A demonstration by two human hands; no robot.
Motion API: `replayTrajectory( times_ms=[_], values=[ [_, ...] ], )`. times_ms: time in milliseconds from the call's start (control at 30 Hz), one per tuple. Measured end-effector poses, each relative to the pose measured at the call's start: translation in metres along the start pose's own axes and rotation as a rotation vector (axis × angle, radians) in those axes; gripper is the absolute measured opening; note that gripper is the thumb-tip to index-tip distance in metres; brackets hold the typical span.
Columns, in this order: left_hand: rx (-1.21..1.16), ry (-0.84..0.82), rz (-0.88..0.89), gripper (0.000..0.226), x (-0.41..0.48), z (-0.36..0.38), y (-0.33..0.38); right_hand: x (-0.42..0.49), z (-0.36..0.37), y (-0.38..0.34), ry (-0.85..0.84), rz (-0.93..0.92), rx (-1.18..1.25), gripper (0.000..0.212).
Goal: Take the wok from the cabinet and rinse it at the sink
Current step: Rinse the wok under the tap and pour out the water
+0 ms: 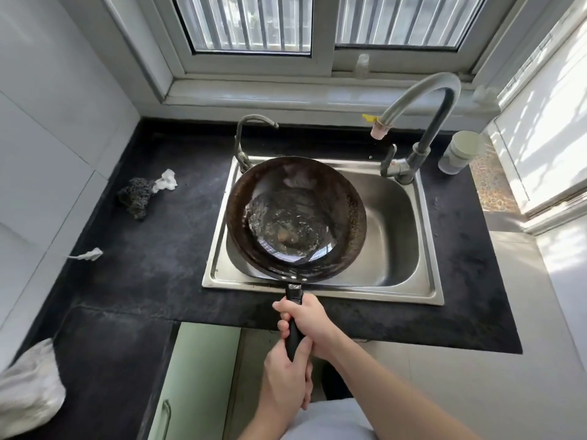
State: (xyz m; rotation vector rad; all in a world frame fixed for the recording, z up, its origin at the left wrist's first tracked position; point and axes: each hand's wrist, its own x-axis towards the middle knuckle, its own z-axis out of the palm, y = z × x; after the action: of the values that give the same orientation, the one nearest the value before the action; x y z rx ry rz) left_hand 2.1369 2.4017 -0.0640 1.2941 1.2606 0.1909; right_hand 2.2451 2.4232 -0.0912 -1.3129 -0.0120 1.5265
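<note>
A dark, worn wok [295, 185] hangs level over the left half of the steel sink [400, 236], with a shallow pool of water in its bottom. Its black handle [293, 335] points toward me across the sink's front rim. My right hand [309, 325] grips the handle nearer the pan. My left hand [286, 379] is wrapped around the handle's end, just behind the right. The tall curved tap [422, 103] stands at the sink's back right; its spout sits right of the wok and no water runs from it.
A smaller tap [244, 138] rises at the sink's back left. On the black counter [158, 249] lie a steel scourer [135, 196], white paper scraps [165, 181] and a cloth [28, 392]. A pale cup [460, 152] stands right of the tap. A green cabinet door [193, 376] is below.
</note>
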Motion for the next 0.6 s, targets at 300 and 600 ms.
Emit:
replayTrajectory(
  times_ms=[300,600],
  values=[
    [0.042,-0.036,0.016,0.037,0.001,0.000,0.006,-0.001,-0.008,-0.002,0.032,-0.011,0.025,0.030],
    [0.069,0.033,0.031,0.035,0.004,-0.002,0.003,-0.002,0.003,-0.010,-0.030,-0.016,-0.035,0.035]
  ],
)
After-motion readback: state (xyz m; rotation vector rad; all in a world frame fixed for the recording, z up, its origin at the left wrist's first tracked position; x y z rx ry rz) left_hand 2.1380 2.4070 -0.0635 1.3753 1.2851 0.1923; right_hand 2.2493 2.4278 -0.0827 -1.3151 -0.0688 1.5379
